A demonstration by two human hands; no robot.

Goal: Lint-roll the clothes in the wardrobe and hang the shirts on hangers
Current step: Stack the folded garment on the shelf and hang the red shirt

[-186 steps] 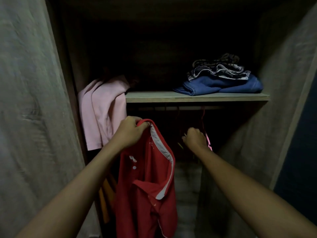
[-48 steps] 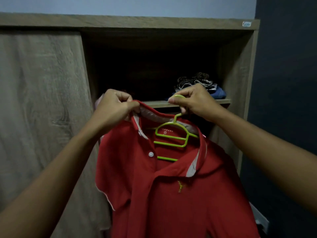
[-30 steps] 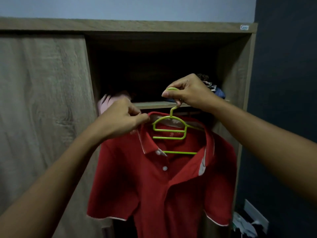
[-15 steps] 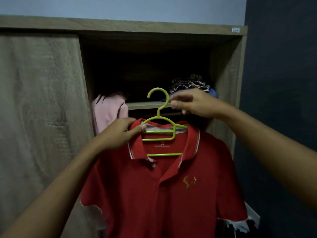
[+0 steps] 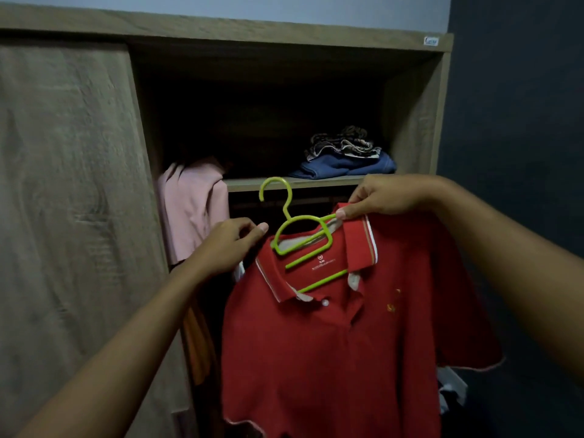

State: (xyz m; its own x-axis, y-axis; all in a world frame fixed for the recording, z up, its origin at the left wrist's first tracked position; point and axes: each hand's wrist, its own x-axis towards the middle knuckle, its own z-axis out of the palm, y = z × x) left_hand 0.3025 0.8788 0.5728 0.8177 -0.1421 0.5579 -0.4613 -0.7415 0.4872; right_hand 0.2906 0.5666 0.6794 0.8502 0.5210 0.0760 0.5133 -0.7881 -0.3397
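Right hand [image 5: 392, 194] has left the hook area of the hanger [image 5: 303, 245] and gone to the shirt's right shoulder. The hanger, level half a second ago, is now tilted with its right end raised. Left hand [image 5: 227, 245] has shifted slightly left, off the collar front.

Findings:

1. Shirt [image 5: 316, 358]: red polo, held in front of the open wardrobe [image 5: 284, 30], below shelf level. It is draped on the hanger, collar open, right shoulder higher than left.
2. Hanger: green, inside the neck opening. Its hook stands free in front of the shelf [image 5: 316, 182] edge, caught on nothing.
3. Right hand: fingers [image 5: 343, 213] pinch the shirt at the right collar edge, together with the hanger's upper right arm.
4. Left hand: fingers curled, thumb against forefinger, just beside the hanger's left end at the shirt's left shoulder. Whether cloth is caught between them cannot be told.
5. Shelf contents: folded blue garment [image 5: 344, 165] at the right, with a patterned garment [image 5: 343, 143] on top of it.
6. Pink garment [image 5: 192, 213] hangs off the shelf's left end, against the wardrobe door [image 5: 63, 184].
7. Orange cloth [image 5: 196, 343] shows below the pink garment, partly hidden by the left forearm.
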